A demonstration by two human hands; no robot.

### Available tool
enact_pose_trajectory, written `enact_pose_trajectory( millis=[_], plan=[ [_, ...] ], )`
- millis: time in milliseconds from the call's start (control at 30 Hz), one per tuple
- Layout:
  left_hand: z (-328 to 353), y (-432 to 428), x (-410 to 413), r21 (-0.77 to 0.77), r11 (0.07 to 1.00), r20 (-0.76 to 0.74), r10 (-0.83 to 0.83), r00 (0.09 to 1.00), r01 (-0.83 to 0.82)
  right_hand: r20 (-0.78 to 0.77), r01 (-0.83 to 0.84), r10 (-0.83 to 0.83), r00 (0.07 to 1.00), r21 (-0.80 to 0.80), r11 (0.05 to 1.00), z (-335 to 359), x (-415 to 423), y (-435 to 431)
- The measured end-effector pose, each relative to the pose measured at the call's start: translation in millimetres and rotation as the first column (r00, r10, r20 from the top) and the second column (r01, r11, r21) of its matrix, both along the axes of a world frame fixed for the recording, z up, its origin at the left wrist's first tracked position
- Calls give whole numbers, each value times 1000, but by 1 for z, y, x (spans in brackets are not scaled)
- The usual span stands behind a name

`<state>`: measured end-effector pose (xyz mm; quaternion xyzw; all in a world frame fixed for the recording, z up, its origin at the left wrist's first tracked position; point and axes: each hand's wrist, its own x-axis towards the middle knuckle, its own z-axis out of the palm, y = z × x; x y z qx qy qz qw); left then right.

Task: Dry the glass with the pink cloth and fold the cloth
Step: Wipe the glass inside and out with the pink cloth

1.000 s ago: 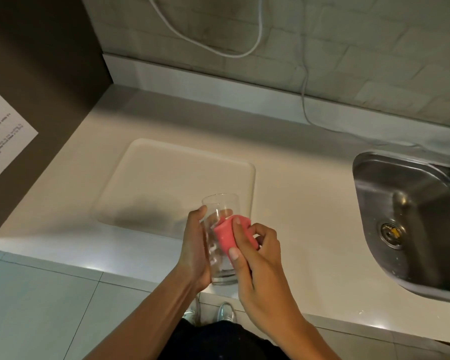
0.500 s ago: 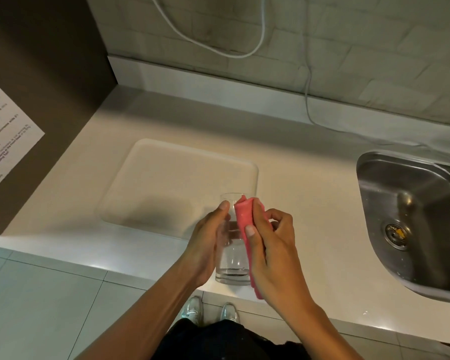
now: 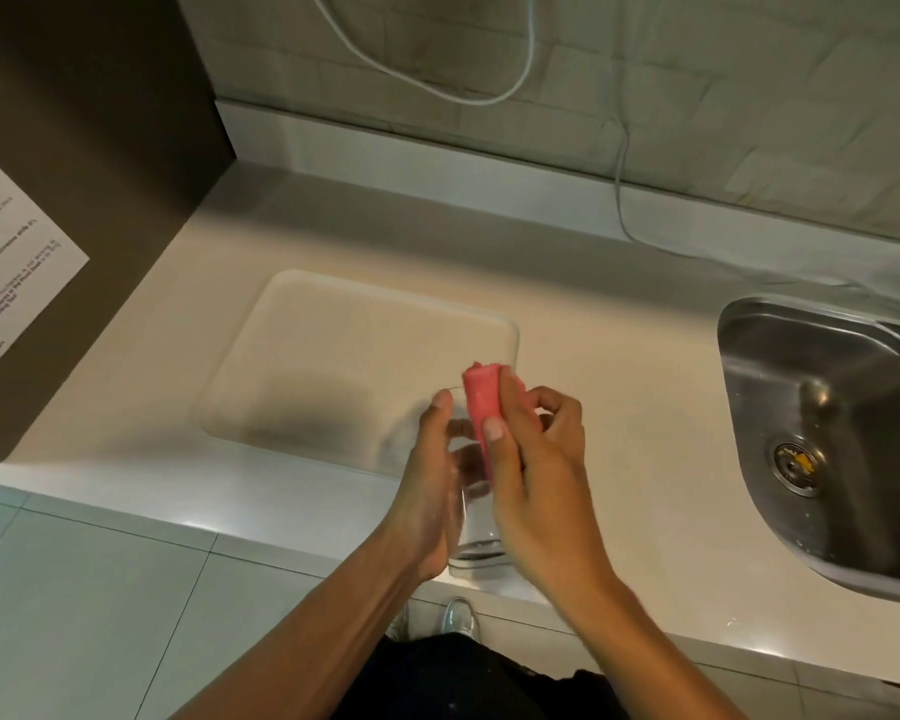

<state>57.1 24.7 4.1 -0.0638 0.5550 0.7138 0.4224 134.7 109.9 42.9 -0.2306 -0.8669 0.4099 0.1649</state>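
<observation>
Clear glass (image 3: 476, 532) is hard to trace here: its rim is blurred and mostly lost behind fingers, and only the thick base shows plainly, over the near edge of the pale worktop (image 3: 619, 407). The left hand (image 3: 432, 491) wraps the glass from the left side, fingers closed along its wall with the thumb tip up near the rim. The right hand (image 3: 536, 470) pinches the pink cloth (image 3: 481, 402) between thumb and forefinger (the other fingers curl loosely); the cloth is bunched into a narrow roll that sticks up above the rim, and its lower end runs down at the mouth of the glass, though I cannot tell how deep it goes inside. A shallow recessed draining area (image 3: 344, 356) lies left of the hands, and the steel sink (image 3: 832, 439) on the right is cut off by the frame.
</observation>
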Motion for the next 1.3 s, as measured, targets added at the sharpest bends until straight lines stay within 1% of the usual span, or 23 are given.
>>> enact_pose_trajectory(
  millis=[67,100,133,233,300,433,500,567,633,700,767,800,833,933,967,1067,1133,1233,1267,1300],
  plan=[
    [-5,0,-8,54,999,59,6,998,-9,-14,-68,70,997,134,989,-6,13,-15],
    [-7,-2,-11,66,998,73,-1,997,-3,-1,-93,94,996,163,982,-11,22,-19],
    [-8,-3,-10,72,997,65,-18,998,13,6,-103,103,995,138,985,-13,26,-17],
    [-9,-5,-3,71,997,34,-39,999,37,-25,-51,49,998,-90,995,-8,13,0],
    [-8,-3,-3,75,997,49,-19,999,15,-59,-11,3,998,-144,990,-2,2,3],
    [-5,-3,-11,80,997,54,-23,998,19,-79,-74,69,994,-60,995,-9,23,-12],
    [-7,-5,-7,25,999,32,-24,999,23,-76,-69,61,995,-95,993,-11,29,-8],
    [-7,-3,-1,-35,999,17,-8,1000,8,-48,-11,3,999,-157,988,-8,17,2],
    [-7,0,1,-45,998,34,33,999,-31,-54,9,-18,998,-166,986,-2,2,5],
    [-7,0,-6,-18,998,44,63,997,-63,-83,-58,53,995,-59,997,-3,5,-4],
    [-4,-1,-13,21,999,33,42,999,-43,-80,-122,126,989,56,991,-11,21,-12],
    [-4,-2,-13,23,999,25,37,999,-37,-83,-130,134,988,56,990,-15,26,-11],
    [-3,-2,-12,14,999,23,45,999,-46,-78,-113,115,990,22,993,-14,26,-8],
    [-1,2,-4,-15,998,27,64,998,-64,-46,-4,-1,999,-105,994,-8,2,5],
    [-3,3,-3,-2,997,31,71,997,-71,-53,-9,4,999,-96,995,-5,-3,4],
    [-7,-1,-13,66,996,51,63,997,-66,-78,-121,126,989,55,991,-9,10,-10],
    [-6,-4,-16,48,998,26,46,999,-47,-77,-129,131,988,28,991,-15,23,-9],
    [-5,-2,-8,-2,998,13,67,998,-67,-3,4,-4,1000,-77,997,-12,5,7],
    [-4,-2,-7,-11,997,13,83,996,-83,-10,17,-18,1000,-99,995,-9,-3,8],
    [-4,-2,-9,-13,996,8,92,996,-92,-43,-4,0,999,-93,996,-6,-6,5]
  ],
)
